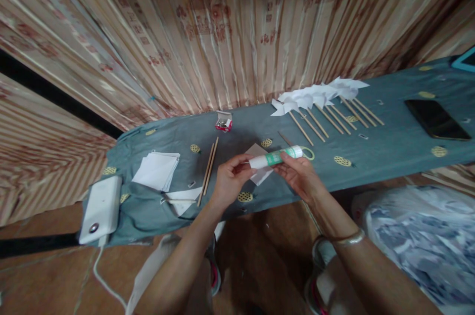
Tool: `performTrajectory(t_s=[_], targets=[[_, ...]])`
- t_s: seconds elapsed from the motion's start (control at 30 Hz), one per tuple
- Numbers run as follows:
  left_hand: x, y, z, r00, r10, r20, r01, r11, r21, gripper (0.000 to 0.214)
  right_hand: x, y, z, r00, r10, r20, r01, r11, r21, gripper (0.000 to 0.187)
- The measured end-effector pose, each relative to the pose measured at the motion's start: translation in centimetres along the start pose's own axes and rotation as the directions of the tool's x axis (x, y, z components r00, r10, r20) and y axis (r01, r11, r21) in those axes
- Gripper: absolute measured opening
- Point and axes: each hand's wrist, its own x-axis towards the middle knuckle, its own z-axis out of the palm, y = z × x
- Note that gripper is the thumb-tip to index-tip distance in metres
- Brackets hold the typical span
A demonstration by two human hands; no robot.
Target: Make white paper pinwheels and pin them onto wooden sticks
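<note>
A white glue stick with a green label (275,157) is held level just above the table. My right hand (299,174) is closed around its right part, thumb on top. At its left end, my left hand (233,176) pinches with thumb and forefinger; the exact contact is partly hidden by the fingers. Below the glue stick is a white paper square (262,176), partly covered by it and my hands. Scissors with a yellow-green handle (308,154) lie behind the right hand, mostly hidden.
Paper pinwheels (315,97) on wooden sticks lie in a row at the back right. Near my left are two sticks (208,169), stacked paper (156,170), scissors on folded paper (181,201), a small red box (223,122) and a white power bank (101,208). A phone (438,119) lies right.
</note>
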Motion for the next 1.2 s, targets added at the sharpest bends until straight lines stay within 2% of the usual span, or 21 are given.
performTrajectory(t_s=[0.23,0.33,0.5,0.57,0.63,0.73,0.8,0.83,0.9,0.97,1.03,1.07,1.13,1.2], targets=[[-0.7,0.0,-0.7,1.0,0.005,-0.017,-0.003,0.997,0.073,0.028,-0.1,0.9,0.6,1.0,0.013,0.025,-0.012,0.999,-0.04,0.035],[-1.1,0.4,-0.9,1.0,0.016,0.0,-0.016,0.996,0.091,0.032,-0.3,1.4,1.0,0.999,0.012,0.032,-0.011,0.999,-0.048,0.032],[-1.5,0.6,-1.5,0.998,0.058,-0.009,-0.055,0.979,0.196,0.029,-0.8,2.5,2.3,0.992,0.034,0.118,-0.019,0.992,-0.121,0.032],[-1.2,0.4,-2.5,0.994,0.082,-0.07,-0.064,0.97,0.233,0.029,-0.9,2.8,2.6,0.989,0.032,0.144,-0.008,0.986,-0.166,0.035],[-0.7,0.3,-4.4,0.975,0.133,-0.176,-0.078,0.954,0.288,0.032,-0.8,2.8,2.5,0.991,0.004,0.136,0.027,0.974,-0.226,0.039],[0.0,0.4,-8.0,0.904,0.222,-0.365,-0.061,0.912,0.406,0.033,-0.4,2.6,1.5,0.987,-0.113,0.114,0.145,0.93,-0.337,0.037],[0.2,0.5,-10.4,0.87,0.256,-0.422,0.005,0.85,0.527,0.032,-0.2,2.4,0.5,0.967,-0.217,0.137,0.255,0.86,-0.441,0.031],[0.2,0.5,-11.4,0.864,0.267,-0.427,0.047,0.802,0.595,0.03,-0.2,2.3,0.1,0.95,-0.269,0.159,0.312,0.799,-0.514,0.027],[0.1,0.6,-12.9,0.884,0.278,-0.377,0.1,0.673,0.732,0.027,-0.4,2.1,-0.7,0.903,-0.362,0.233,0.419,0.612,-0.671,0.02],[-0.1,0.6,-13.5,0.902,0.32,-0.289,0.083,0.528,0.845,0.026,-0.7,1.9,-1.4,0.839,-0.419,0.347,0.509,0.376,-0.775,0.017],[-0.4,0.8,-13.0,0.899,0.403,-0.171,0.005,0.382,0.924,0.03,-0.9,1.8,-1.8,0.781,-0.418,0.464,0.574,0.187,-0.797,0.02],[-0.6,0.8,-12.3,0.89,0.442,-0.11,-0.042,0.32,0.947,0.036,-1.0,1.8,-1.9,0.761,-0.402,0.509,0.596,0.125,-0.793,0.022],[-0.9,0.8,-10.3,0.885,0.464,0.038,-0.174,0.254,0.952,0.039,-1.1,1.9,-2.0,0.743,-0.36,0.564,0.62,0.053,-0.782,0.026],[-1.3,0.5,-7.9,0.887,0.4,0.23,-0.336,0.217,0.917,0.035,-1.1,2.1,-2.0,0.737,-0.32,0.595,0.633,0.019,-0.774,0.029]])
